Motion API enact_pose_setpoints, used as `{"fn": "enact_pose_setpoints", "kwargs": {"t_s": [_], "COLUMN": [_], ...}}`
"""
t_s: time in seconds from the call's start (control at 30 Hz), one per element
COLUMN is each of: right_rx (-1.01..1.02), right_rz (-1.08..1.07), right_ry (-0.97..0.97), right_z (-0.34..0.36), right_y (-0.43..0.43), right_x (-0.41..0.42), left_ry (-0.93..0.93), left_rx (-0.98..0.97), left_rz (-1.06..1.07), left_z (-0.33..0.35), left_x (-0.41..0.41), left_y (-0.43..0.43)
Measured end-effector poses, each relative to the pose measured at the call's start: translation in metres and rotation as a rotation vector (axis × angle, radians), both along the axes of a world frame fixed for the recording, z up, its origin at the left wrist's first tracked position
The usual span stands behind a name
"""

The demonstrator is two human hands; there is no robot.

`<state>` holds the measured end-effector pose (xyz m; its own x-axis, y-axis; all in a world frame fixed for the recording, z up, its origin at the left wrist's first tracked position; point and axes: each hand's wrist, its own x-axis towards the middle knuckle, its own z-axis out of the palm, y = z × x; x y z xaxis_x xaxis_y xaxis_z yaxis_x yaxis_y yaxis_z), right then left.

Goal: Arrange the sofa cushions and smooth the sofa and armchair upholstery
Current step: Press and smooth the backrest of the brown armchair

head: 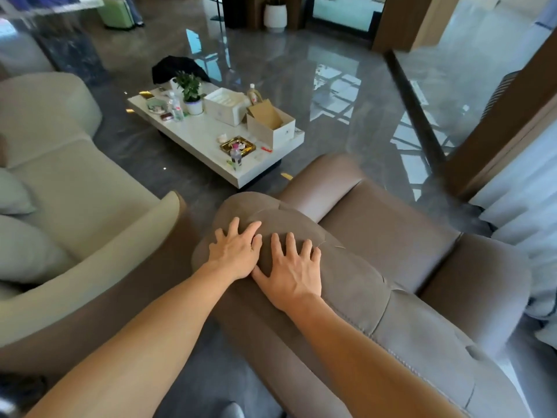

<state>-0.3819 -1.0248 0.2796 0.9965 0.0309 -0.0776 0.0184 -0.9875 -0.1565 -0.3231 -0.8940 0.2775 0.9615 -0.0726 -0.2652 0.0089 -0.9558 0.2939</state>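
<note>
A brown leather armchair (391, 236) fills the lower right of the head view, and I look at it from behind its back. My left hand (233, 253) and my right hand (292, 271) lie flat side by side on the padded top of the backrest, fingers spread, holding nothing. A pale green sofa (75, 188) stands to the left. Two light cushions (27, 236) rest against its back at the left edge.
A white coffee table (208, 137) stands ahead, carrying a potted plant (190, 92), boxes, bottles and a gold tray. Glossy dark floor surrounds it. White curtains (524, 212) hang at the right. A narrow gap separates the sofa arm from the armchair.
</note>
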Motion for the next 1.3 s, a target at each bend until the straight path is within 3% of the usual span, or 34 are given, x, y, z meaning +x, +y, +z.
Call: {"fn": "enact_pose_setpoints", "kwargs": {"t_s": [0.1, 0.3, 0.73, 1.3], "right_rx": [-0.003, 0.021, 0.100, 0.063], "right_rz": [0.017, 0.041, 0.260, 0.480], "right_ry": [-0.054, -0.103, -0.167, -0.063], "right_z": [-0.003, -0.001, -0.018, -0.006], "right_y": [-0.006, -0.027, -0.103, -0.266], "right_x": [-0.010, -0.035, -0.118, -0.197], "left_ry": [-0.190, -0.284, -0.323, -0.485], "left_rx": [0.072, 0.048, 0.022, 0.003], "left_rz": [-0.207, -0.393, -0.134, 0.205], "left_z": [-0.005, -0.017, -0.035, -0.044], "left_x": [0.001, -0.009, -0.122, -0.254], "left_y": [-0.004, -0.015, -0.071, -0.231]}}
